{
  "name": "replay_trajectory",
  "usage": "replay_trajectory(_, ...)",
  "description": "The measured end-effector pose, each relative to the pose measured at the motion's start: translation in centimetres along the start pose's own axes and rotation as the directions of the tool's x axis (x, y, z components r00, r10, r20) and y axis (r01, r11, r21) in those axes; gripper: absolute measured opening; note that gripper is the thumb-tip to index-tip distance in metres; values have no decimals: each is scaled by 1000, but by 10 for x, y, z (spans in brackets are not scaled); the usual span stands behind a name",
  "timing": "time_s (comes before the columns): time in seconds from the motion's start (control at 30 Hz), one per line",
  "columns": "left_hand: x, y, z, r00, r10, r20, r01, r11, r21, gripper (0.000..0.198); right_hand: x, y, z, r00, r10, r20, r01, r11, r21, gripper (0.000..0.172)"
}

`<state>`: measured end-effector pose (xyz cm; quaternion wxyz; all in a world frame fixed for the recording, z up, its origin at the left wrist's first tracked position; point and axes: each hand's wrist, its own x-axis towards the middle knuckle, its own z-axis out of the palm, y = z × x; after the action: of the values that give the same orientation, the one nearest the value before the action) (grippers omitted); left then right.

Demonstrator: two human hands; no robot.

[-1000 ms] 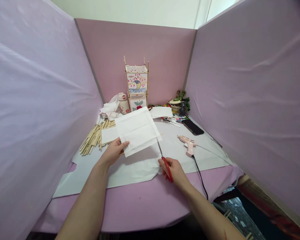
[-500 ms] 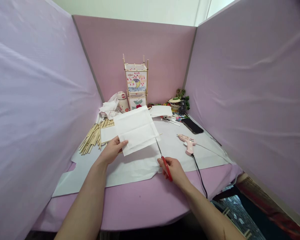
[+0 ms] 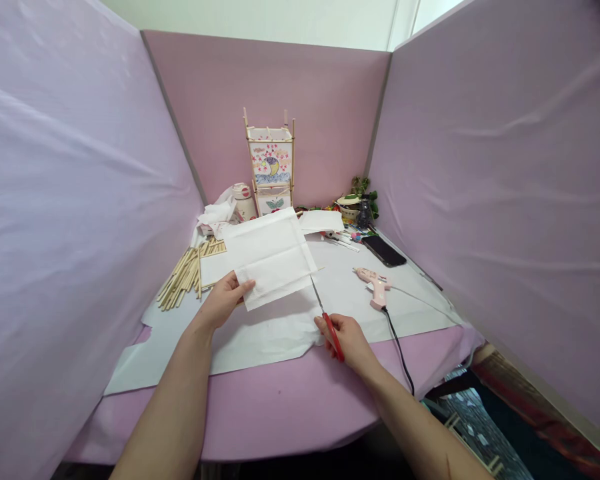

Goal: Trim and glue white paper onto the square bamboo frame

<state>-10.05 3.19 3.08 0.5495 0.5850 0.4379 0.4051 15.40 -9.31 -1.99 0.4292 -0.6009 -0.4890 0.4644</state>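
Note:
Gripped at its lower left corner by my left hand (image 3: 226, 298), a white sheet of paper (image 3: 273, 257) is held tilted above the table. Thumb lies on top of the sheet; the other fingers are mostly hidden beneath it. My right hand (image 3: 347, 337) is closed around the red handles of a pair of scissors (image 3: 333, 335). The blades point up and away, with their tip at the sheet's lower right corner. Whether the blades are parted cannot be made out. A thin stick end (image 3: 321, 269) pokes out past the sheet's right edge.
Left lies a pile of wooden sticks (image 3: 179, 280). A pink glue gun (image 3: 379, 287) with a black cord and a phone (image 3: 384, 251) lie right. Behind stand a stick-framed lantern with drawings (image 3: 271, 163), a bottle (image 3: 243, 202) and a bowl (image 3: 349, 209). Pink cloth partitions enclose the table.
The paper has shifted very slightly up and to the left in view, along with the whole scene. Both hands keep the same hold.

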Motion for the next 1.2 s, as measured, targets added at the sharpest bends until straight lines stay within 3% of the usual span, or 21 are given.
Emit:
replay_trajectory(0.33, -1, 3, -2, 1000, -7, -27, 7, 1000, 18, 60, -3, 0, -1, 998, 42, 40, -41, 999, -15, 50)
replay_trajectory(0.47, 1, 2, -4, 997, -14, -76, 13, 1000, -13, 61, -12, -3, -10, 995, 67, 77, -65, 997, -27, 50)
replay_trajectory(0.53, 1, 1, -6, 997, -24, -76, 24, 1000, -10, 60, -14, -7, -18, 999, 25, 31, -26, 999, 22, 49)
replay_trajectory(0.6, 0, 0, -7, 998, -51, -33, 52, 999, 15, 55, -14, -11, -28, 996, -38, -75, 45, 995, 87, 45)
replay_trajectory(0.7, -5, 0, -7, 987, -110, 116, 103, 993, 66, 50, -10, -15, -40, 966, -96, -241, 127, 985, 116, 40)
replay_trajectory(0.77, -7, 2, -6, 964, -148, 221, 131, 987, 92, 51, -7, -16, -43, 954, -115, -277, 155, 980, 127, 38)
replay_trajectory(0.9, -8, 3, -1, 930, -193, 312, 161, 979, 125, 55, -9, -15, -37, 981, -86, -173, 123, 969, 215, 35)
replay_trajectory(1.03, -7, 1, -1, 924, -199, 327, 164, 978, 132, 56, -13, -16, -30, 995, -5, -101, 33, 960, 277, 33)
replay_trajectory(1.2, -6, -1, -2, 916, -218, 338, 185, 975, 127, 53, -12, -16, -32, 998, -20, -64, 39, 946, 320, 33)
